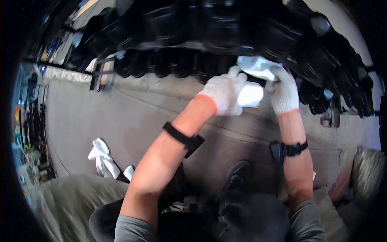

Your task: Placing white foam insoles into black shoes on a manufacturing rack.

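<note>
My left hand (225,92), in a white knit glove with an orange cuff, is closed around a bright white wad (250,95) that looks like paper or cloth. Just right of it, my right hand (285,92), gloved the same way, has its fingers curled around the right end of a shiny, silvery-white piece (258,66) that looks like plastic film. This piece lies against the lower edge of the black, glossy, rounded things (282,34) on the rack. Glare and blur hide the exact kind of both white pieces.
Black shoe-like things (165,24) fill the rack in two rows across the top. Crumpled white pieces (100,155) lie on the grey floor (88,121) at the left. Greenish sacks flank me: a left sack (76,199) and a right sack (367,169). Shelves (32,121) stand far left.
</note>
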Motion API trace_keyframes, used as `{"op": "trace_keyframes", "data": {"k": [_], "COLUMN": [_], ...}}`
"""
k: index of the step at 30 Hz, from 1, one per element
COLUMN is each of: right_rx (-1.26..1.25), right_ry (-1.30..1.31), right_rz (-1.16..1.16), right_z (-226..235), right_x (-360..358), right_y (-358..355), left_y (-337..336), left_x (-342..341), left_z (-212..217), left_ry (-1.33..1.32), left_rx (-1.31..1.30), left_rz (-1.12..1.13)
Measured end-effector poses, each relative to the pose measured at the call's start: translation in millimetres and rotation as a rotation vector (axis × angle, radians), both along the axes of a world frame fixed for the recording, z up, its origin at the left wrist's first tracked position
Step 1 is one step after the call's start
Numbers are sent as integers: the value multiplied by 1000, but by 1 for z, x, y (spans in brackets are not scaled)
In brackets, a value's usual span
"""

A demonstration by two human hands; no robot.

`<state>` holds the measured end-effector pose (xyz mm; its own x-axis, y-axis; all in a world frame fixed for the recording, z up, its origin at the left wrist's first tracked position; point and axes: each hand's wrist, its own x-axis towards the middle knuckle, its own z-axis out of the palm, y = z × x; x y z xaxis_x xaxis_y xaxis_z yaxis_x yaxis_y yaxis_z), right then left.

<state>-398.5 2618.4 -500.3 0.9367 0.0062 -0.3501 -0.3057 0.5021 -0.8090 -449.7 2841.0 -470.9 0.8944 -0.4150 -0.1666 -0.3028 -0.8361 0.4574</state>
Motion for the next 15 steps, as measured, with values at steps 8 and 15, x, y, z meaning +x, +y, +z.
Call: {"op": "trace_keyframes", "data": {"k": [8, 15], "right_rx": [-1419, -1088], "right_ry": [-833, -300], "right_rz": [320, 921], "right_z": [-76, 54], "right_x": [121, 7], "right_y": [68, 90], "left_y": [18, 109], "left_x": [-9, -55], "left_z": [3, -2], "left_ry": [-41, 96], "left_rx": [58, -453], "left_rz": [-173, -32]}}
